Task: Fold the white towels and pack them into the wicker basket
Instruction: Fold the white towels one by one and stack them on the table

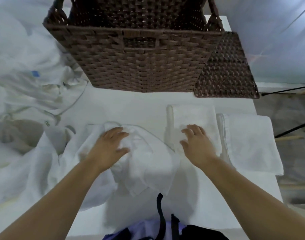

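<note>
Tabletop (131, 108): left grip (110, 144) on crumpled towel (148, 163); right grip (196, 146) perhaps touching folded towel (193, 115).

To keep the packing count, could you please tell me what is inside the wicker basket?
Only the woven far inner wall of the wicker basket shows, above the rim. Its near wall hides the floor and lower inside, so whatever lies in it cannot be seen.

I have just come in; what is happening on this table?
A person is folding white towels at a white table. The left hand rests on a crumpled towel in the middle; the right hand rests on a folded towel beside it. A second folded towel lies further right, over the table edge. The wicker basket stands behind, and neither folded towel is in it yet.
</note>
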